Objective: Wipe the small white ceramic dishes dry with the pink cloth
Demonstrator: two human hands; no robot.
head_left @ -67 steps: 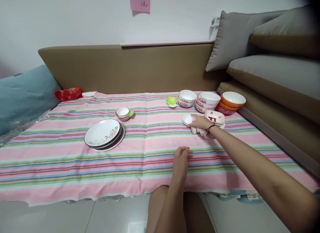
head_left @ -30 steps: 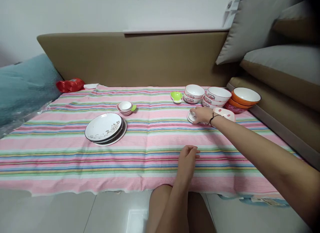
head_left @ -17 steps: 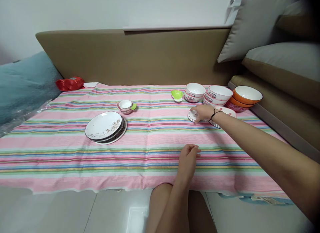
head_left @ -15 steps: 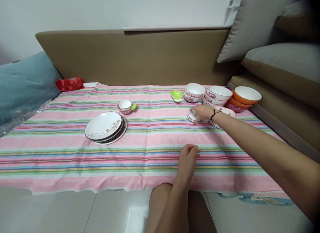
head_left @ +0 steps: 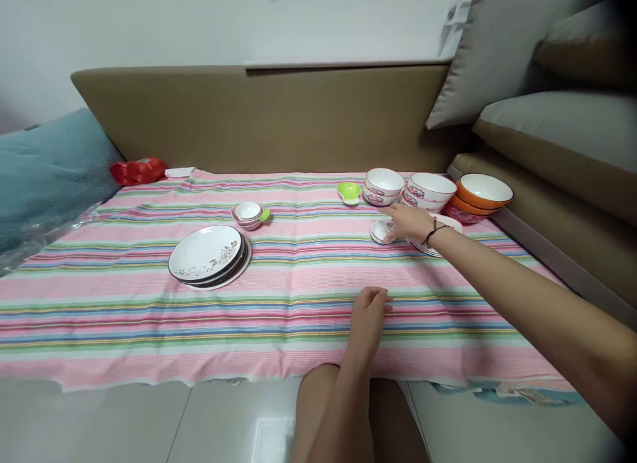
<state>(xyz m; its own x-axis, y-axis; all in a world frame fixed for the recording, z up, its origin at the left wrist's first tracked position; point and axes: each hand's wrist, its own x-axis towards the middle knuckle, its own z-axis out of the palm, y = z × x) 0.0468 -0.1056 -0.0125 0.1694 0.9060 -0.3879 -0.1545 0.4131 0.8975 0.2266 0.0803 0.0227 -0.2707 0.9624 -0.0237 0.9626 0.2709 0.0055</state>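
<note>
My right hand (head_left: pixel 409 223), with a dark band on its wrist, is over a small stack of white saucers (head_left: pixel 380 231). Its index finger stretches out to the left and is apart from the thumb, which lies by the saucers' right edge. Behind that hand, a stack of larger white plates (head_left: pixel 428 249) is partly hidden. My left hand (head_left: pixel 369 314) hangs near the front of the striped cloth (head_left: pixel 199 324), its fingers loosely curled with nothing visible in them.
White patterned bowls (head_left: pixel 383 182) and orange-rimmed bowls (head_left: pixel 482 192) stand stacked at the back right, beside a green leaf-shaped dish (head_left: pixel 349 192). Toward the left are dark-rimmed plates (head_left: pixel 204 252) and small nested bowls (head_left: pixel 247 212). Cushions (head_left: pixel 557 134) border the right side.
My right hand has loosened over the small saucers, its index finger now lifted and straighter. My left hand keeps its pose. The view has shifted slightly.
</note>
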